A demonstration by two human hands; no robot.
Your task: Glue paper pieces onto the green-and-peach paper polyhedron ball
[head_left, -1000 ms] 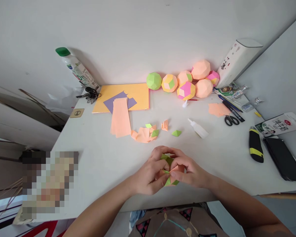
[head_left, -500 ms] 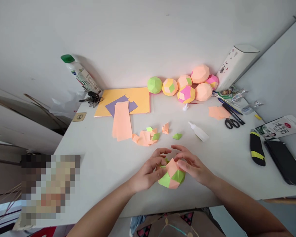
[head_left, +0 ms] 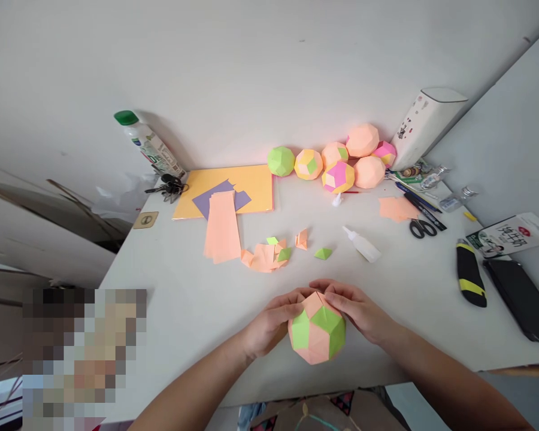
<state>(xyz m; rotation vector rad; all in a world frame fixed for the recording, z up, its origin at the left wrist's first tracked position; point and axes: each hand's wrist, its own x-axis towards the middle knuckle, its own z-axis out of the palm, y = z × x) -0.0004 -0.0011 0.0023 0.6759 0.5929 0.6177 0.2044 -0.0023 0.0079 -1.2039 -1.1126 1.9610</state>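
The table [head_left: 184, 323] spreads beneath the ball [head_left: 317, 335]. Well beyond the ball is a cluster of other balls [head_left: 338, 176]. The left hand [head_left: 272, 320] grips the ball's upper left and the right hand [head_left: 356, 305] its upper right, so it sits between them, thumbs nearer, fingers on its far side. Beyond the ball, leftward, lie peach strips [head_left: 223, 227]; rightward, a white bottle [head_left: 363, 245]; straight beyond, a green piece [head_left: 323, 254].
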